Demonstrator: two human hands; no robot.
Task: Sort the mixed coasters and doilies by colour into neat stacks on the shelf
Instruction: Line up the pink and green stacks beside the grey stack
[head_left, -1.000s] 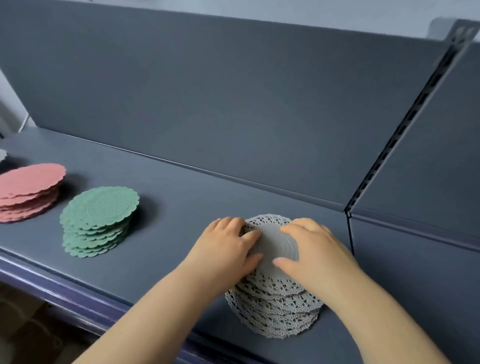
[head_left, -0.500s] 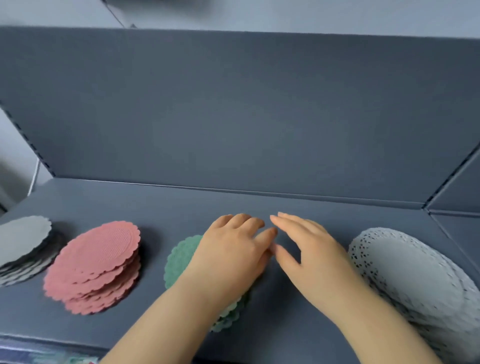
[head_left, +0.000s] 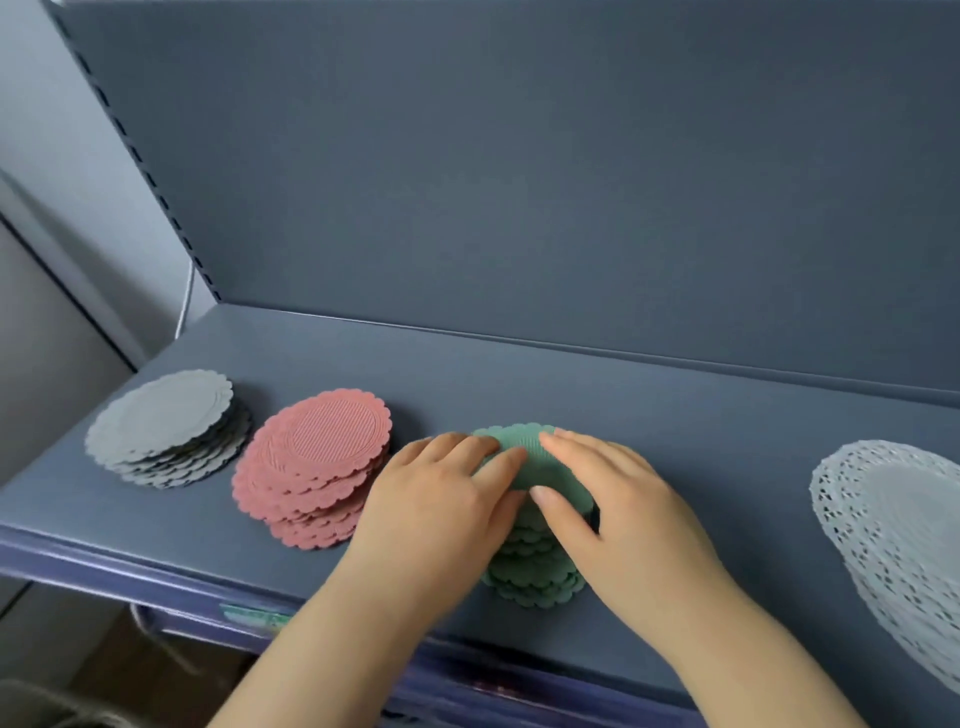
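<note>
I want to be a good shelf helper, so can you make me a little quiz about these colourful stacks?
1. True or false: the left hand and right hand both rest on the green stack.
2. Which stack sits furthest left on the shelf? A) pink B) grey C) green
3. How many separate stacks can you see?

Key
1. True.
2. B, the grey stack.
3. Four: grey stack, pink stack, green stack, white lace doilies.
</note>
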